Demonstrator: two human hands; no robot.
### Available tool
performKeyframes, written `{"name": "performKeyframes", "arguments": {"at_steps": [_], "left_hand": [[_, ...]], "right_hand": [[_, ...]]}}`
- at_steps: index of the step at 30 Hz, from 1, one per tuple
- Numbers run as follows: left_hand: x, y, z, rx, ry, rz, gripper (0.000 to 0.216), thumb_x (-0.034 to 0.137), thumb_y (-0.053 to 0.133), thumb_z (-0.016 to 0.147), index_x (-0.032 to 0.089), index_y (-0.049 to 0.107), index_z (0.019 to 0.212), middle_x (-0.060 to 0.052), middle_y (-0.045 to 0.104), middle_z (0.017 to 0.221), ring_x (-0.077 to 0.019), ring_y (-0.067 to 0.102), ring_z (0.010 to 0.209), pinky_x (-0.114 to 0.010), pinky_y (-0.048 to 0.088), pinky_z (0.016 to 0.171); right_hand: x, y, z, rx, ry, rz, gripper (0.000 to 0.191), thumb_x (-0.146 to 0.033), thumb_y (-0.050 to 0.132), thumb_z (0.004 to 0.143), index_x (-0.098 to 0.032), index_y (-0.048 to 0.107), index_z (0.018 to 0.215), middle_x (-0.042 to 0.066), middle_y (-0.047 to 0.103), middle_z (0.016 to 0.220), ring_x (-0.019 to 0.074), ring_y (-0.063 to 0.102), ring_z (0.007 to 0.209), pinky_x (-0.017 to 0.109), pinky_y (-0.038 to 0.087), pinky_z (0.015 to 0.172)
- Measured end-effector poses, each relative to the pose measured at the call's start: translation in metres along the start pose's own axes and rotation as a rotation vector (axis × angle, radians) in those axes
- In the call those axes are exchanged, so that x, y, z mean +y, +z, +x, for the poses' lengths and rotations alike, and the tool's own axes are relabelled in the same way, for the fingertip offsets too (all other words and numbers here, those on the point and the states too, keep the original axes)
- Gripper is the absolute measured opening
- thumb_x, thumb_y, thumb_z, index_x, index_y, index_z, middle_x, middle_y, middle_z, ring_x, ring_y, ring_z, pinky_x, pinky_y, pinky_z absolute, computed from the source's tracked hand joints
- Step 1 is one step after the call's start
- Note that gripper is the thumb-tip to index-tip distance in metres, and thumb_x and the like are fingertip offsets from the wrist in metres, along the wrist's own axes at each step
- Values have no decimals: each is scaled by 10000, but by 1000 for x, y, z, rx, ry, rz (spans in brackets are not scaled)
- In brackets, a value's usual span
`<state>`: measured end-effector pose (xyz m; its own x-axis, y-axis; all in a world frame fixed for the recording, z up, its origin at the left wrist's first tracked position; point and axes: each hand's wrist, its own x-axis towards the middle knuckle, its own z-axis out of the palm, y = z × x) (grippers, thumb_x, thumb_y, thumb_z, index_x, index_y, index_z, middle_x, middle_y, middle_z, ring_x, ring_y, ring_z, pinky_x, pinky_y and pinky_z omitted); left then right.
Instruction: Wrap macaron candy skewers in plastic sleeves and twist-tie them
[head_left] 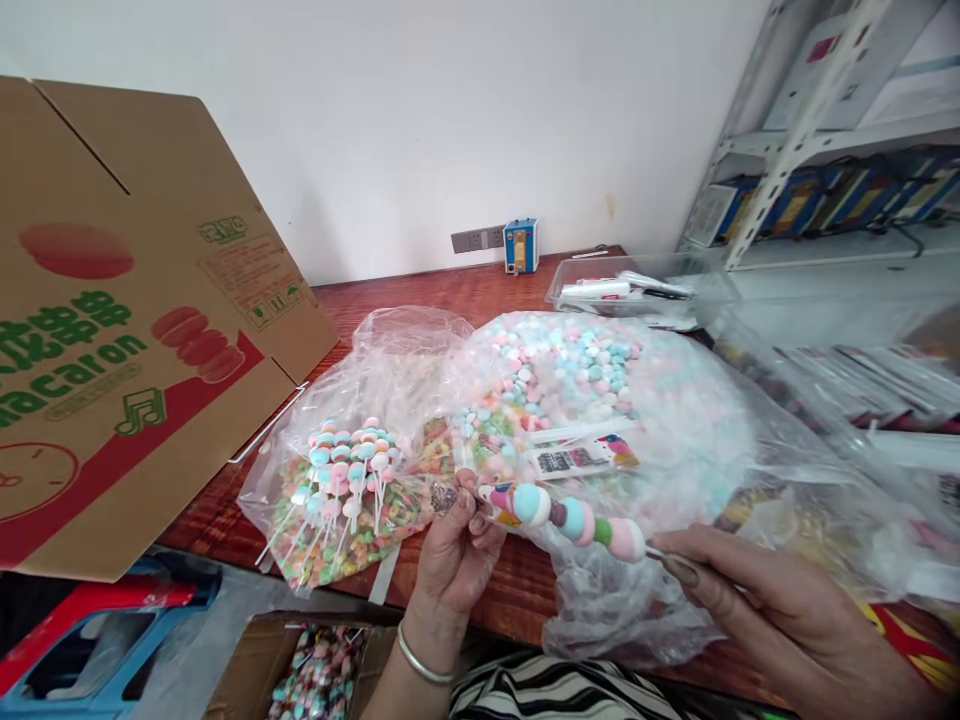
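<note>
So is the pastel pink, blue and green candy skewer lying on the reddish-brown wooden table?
No, the right hand pinches the candy skewer by its thin stick, holding it up off the table.

A small blue box [520, 247] stands on the reddish-brown table [427, 290], by the white wall [420, 120]. Just left of it, a grey socket strip [476, 240] is on the wall. To its right is a clear tub [716, 285] of white items [637, 288], then a metal shelf [780, 160]. Well to its left stands a printed cardboard box [150, 200].
</note>
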<state>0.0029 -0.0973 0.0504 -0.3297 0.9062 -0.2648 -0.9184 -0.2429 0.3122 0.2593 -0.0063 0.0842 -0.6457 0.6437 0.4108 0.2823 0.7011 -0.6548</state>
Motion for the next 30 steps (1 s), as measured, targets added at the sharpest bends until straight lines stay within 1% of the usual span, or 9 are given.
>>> {"name": "performKeyframes", "arguments": {"at_steps": [7, 10, 14, 18, 21, 23, 25, 27, 30], "left_hand": [[-4, 6, -1, -27, 74, 206, 210, 114, 804, 674, 142, 631, 790, 31, 534, 688, -29, 451, 520, -135, 376, 458], [-5, 7, 0, -54, 89, 302, 202, 141, 803, 683, 145, 627, 782, 14, 563, 740, -32, 461, 530, -144, 373, 471], [-8, 6, 1, -80, 74, 412, 182, 156, 792, 704, 146, 635, 795, 22, 554, 724, -32, 471, 533, -144, 361, 482], [-12, 4, 6, -95, 59, 462, 149, 190, 776, 735, 150, 651, 808, 29, 541, 679, -52, 494, 563, -159, 403, 525], [-17, 8, 10, -112, 108, 457, 173, 260, 774, 747, 146, 644, 760, -5, 598, 768, -105, 580, 728, -210, 490, 692], [-21, 14, 13, -109, 116, 410, 191, 288, 770, 753, 149, 639, 752, -28, 632, 841, -156, 620, 873, -281, 507, 843], [-25, 21, 15, -69, 93, 324, 169, 275, 764, 759, 161, 644, 791, -31, 648, 884, -177, 638, 909, -340, 508, 903], [-29, 28, 18, -27, 69, 225, 144, 225, 757, 763, 171, 645, 835, -13, 638, 857, -150, 641, 829, -336, 527, 872], [-33, 34, 25, -6, 20, 109, 123, 166, 725, 788, 174, 632, 868, 23, 581, 775, -86, 587, 686, -271, 539, 779]], "right_hand": [[4, -7, -5, 46, -125, -112, 173, -247, 560, 908, -283, 664, 1042, 18, 765, 916, 180, 739, 755, 204, 576, 651], [0, -9, -5, 19, -124, -92, 178, -247, 554, 914, -284, 655, 1056, 25, 752, 908, 186, 727, 776, 241, 571, 734], [-1, -9, -4, -28, -59, -26, 134, -235, 552, 908, -256, 660, 984, 44, 715, 844, 184, 691, 753, 252, 549, 688], [2, -5, -6, -133, 110, 85, 110, -256, 557, 906, -243, 666, 907, 21, 664, 772, 165, 636, 699, 238, 503, 610], [-1, 6, -10, -136, 289, 252, 146, -341, 592, 894, -225, 675, 860, 32, 660, 793, 173, 622, 724, 236, 484, 610], [-7, 19, -15, -128, 487, 479, 263, -441, 589, 896, -203, 656, 805, 14, 600, 665, 145, 569, 613, 220, 453, 541], [-14, 34, -20, -114, 727, 799, 370, -542, 571, 886, -193, 614, 769, -58, 412, 502, 80, 374, 425, 186, 353, 409], [-22, 48, -24, -110, 925, 1119, 390, -563, 606, 857, -194, 568, 738, -100, 288, 512, 39, 179, 385, 161, 259, 342], [-29, 62, -27, -119, 1055, 1371, 347, -512, 660, 840, -193, 553, 753, -112, 261, 558, 20, 86, 399, 137, 217, 326]]}}
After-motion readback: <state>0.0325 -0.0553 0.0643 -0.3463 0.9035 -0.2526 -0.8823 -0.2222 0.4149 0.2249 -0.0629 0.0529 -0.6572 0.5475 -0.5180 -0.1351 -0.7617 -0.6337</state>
